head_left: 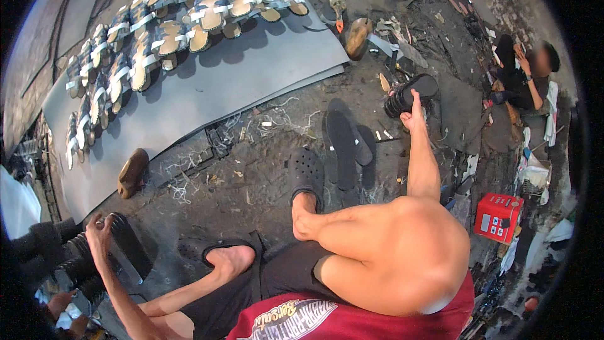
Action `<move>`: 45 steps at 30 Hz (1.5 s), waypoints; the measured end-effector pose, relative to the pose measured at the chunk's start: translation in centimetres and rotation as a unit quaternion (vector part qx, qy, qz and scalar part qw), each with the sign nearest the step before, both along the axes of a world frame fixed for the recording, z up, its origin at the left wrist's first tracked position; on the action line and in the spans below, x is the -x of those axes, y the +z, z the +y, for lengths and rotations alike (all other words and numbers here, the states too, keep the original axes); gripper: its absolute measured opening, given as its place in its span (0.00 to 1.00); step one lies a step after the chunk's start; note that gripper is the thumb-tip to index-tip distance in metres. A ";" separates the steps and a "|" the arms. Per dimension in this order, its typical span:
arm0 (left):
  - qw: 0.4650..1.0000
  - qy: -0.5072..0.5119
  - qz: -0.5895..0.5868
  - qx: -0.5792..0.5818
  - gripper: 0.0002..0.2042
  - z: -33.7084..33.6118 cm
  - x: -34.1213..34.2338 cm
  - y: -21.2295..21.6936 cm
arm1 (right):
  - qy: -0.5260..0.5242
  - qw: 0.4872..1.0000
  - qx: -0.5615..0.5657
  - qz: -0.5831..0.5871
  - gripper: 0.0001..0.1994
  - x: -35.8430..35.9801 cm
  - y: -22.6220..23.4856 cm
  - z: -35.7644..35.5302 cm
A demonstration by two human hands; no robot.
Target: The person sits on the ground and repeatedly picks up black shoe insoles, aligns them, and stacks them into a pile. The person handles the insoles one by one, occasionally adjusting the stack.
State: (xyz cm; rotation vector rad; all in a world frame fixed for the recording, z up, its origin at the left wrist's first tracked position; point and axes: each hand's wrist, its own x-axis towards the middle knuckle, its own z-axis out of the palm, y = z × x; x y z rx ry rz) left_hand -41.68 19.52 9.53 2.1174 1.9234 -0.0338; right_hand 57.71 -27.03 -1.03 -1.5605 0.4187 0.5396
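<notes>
The left hand [97,225] is gripping a stack of black soles [119,239] at 8 o'clock — the right hand [412,110] is closing on another black stack [409,91] at 2 o'clock.

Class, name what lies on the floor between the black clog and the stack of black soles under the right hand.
In the head view, flat black soles lie between the clog and the stack under the right hand.

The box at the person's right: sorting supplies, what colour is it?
Red, seen in the head view: the box on the floor.
</notes>
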 end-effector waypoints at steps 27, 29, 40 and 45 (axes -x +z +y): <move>0.753 -0.023 -0.540 0.375 0.49 -17.1 -45.5 0.0 | 0.047 0.985 -0.159 0.042 0.33 19.8 2.9 5.3; 0.747 -0.019 -0.536 0.393 0.64 -17.3 -48.4 -0.1 | 0.205 0.940 -0.255 0.098 0.34 25.6 2.1 6.9; 0.944 -0.044 -0.327 0.025 0.64 -19.3 -39.9 -0.2 | 0.674 0.708 -0.205 0.052 0.40 40.1 2.2 18.0; 0.956 -0.148 -0.243 -0.067 0.64 -21.8 -37.1 -1.0 | 0.561 0.816 -0.016 -0.138 0.18 32.2 1.6 18.3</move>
